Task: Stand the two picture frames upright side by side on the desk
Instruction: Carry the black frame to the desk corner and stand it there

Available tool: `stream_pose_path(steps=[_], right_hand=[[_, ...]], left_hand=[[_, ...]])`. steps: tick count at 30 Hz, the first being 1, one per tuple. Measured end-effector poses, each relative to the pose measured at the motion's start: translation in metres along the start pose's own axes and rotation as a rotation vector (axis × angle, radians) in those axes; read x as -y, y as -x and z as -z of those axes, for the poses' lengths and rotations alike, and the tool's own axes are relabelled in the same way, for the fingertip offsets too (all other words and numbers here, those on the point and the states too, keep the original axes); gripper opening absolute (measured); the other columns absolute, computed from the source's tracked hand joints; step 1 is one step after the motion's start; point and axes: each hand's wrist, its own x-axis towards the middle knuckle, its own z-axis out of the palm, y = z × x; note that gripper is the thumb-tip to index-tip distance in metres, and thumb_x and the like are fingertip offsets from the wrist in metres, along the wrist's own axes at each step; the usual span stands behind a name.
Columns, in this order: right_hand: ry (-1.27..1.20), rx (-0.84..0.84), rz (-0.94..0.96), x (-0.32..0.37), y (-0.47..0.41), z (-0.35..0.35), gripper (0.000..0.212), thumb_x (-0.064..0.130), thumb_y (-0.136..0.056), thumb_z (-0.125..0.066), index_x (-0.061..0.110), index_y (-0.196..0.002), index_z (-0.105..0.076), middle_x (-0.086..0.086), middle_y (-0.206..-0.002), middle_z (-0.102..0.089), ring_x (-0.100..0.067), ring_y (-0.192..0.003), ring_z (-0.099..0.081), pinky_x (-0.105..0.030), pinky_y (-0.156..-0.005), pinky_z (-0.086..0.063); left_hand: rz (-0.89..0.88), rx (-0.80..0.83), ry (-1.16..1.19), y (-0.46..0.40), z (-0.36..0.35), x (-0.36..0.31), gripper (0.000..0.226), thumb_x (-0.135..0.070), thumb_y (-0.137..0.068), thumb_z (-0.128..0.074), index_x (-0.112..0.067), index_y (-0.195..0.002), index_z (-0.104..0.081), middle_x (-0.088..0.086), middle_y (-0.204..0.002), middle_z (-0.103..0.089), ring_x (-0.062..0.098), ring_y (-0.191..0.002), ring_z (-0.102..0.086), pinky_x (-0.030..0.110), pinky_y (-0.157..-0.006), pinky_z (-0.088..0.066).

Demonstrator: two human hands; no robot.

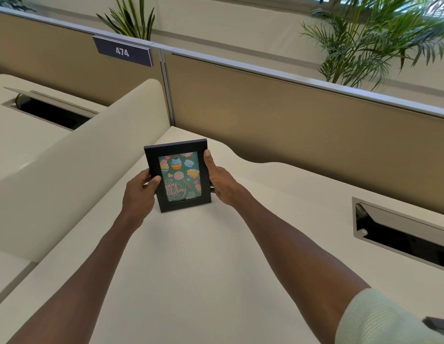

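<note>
Bright, even daylight; soft shadows, wide-angle bending at edges.

A tan fabric partition [302,125] with a grey metal top rail ran along the far side. A dark blue number plate [122,52] reading 474 hung on it at far left. Behind the partition stood two palm plants, one at far left [131,18] and a larger one at far right [379,43]. A cream rounded side divider [74,165] rose on the left. An open cable hatch [402,234] sat at right, and another [49,108] lay at far left.
</note>
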Motion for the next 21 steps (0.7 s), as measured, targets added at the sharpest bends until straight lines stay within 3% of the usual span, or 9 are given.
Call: stream_pose_path(steps=[9, 13, 17, 21], right_hand=[[0.001, 0.027, 0.024, -0.001, 0.006, -0.001, 0.07, 0.079, -0.086, -0.029, 0.024, -0.104, -0.068, -0.012, -0.127, -0.069, -0.033, -0.119, -0.062, -0.054, -0.114, -0.037], [0.028, 0.034, 0.024, -0.002, 0.007, 0.002, 0.077, 0.081, -0.085, -0.025, 0.023, -0.112, -0.067, -0.011, -0.13, -0.067, -0.032, -0.123, -0.059, -0.053, -0.116, -0.035], [0.066, 0.015, -0.002, -0.005, 0.014, 0.008, 0.083, 0.078, -0.089, -0.016, 0.019, -0.129, -0.059, -0.012, -0.143, -0.057, -0.033, -0.134, -0.049, -0.053, -0.119, -0.026], [0.024, -0.205, 0.023, -0.011, 0.029, 0.021, 0.082, 0.072, -0.095, -0.02, 0.011, -0.14, -0.053, -0.013, -0.146, -0.053, -0.03, -0.133, -0.048, -0.049, -0.117, -0.031]], left_hand=[[-0.014, -0.005, -0.018, 0.003, 0.0, -0.001, 0.035, -0.022, -0.102, -0.048, -0.015, -0.135, -0.057, 0.009, -0.128, -0.067, 0.031, -0.119, -0.063, 0.055, -0.1, -0.051], [-0.005, -0.003, 0.0, 0.003, 0.002, 0.002, 0.037, -0.026, -0.101, -0.051, -0.016, -0.135, -0.057, 0.006, -0.129, -0.067, 0.028, -0.119, -0.062, 0.054, -0.1, -0.051], [0.029, -0.041, 0.044, 0.006, 0.003, 0.006, 0.056, -0.034, -0.096, -0.058, -0.015, -0.147, -0.044, 0.004, -0.138, -0.06, 0.017, -0.123, -0.056, 0.032, -0.095, -0.048], [0.071, -0.275, 0.048, 0.018, -0.002, 0.006, 0.071, -0.047, -0.091, -0.062, -0.012, -0.148, -0.036, 0.006, -0.145, -0.051, 0.022, -0.133, -0.049, 0.026, -0.09, -0.045]])
